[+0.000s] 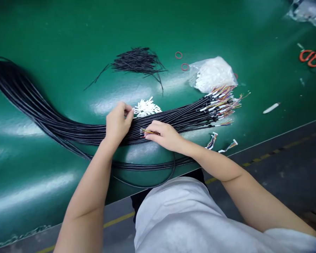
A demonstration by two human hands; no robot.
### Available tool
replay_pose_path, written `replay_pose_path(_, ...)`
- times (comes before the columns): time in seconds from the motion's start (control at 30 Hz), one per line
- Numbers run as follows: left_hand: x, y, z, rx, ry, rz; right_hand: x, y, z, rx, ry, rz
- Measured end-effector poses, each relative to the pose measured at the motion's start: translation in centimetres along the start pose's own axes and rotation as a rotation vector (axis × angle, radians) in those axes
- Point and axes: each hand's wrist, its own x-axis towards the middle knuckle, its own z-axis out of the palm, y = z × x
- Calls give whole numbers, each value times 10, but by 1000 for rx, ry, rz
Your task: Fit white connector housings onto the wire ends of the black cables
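My left hand (119, 121) is closed in a pinch at the left edge of a small pile of white tube pieces (146, 107). What lies between its fingertips is too small to make out. My right hand (164, 135) grips a cable end, with its thin coloured wires (144, 132) fanning out past the fingertips to the left. Both hands are over a thick bundle of black cables (76, 131) lying across the table. At the bundle's right end, stripped coloured wires with white and black sleeves (221, 105) stick out.
Beyond the bundle lie a heap of thin black tubes (137, 60), red rubber bands (178, 55) and a clear bag of white pieces (216, 73). To the right are orange-handled scissors (309, 58), a white pen-like tool (271, 108) and short connector leads (229, 145) near the table edge.
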Motion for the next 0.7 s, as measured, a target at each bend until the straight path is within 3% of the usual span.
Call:
replay_pose_path(0.13, -24, 14, -6, -354, 42, -67, -6, -5, -5, 22, 99, -76)
replay_pose_path(0.27, -69, 33, -9, -903, -194, -166, -12, -11, -13, -19, 251, -91)
replay_pose_path(0.33, -88, 39, -5, -1067, -242, -245, -14, -14, -14, -57, 271, -92)
replay_pose_path(0.5, -106, 39, 1, -1254, -287, -338, -20, -20, -6, -162, 191, -106)
replay_pose_path(0.7, -106, 41, -6, -1327, -345, -364, -20, -17, 1, -246, 223, -156)
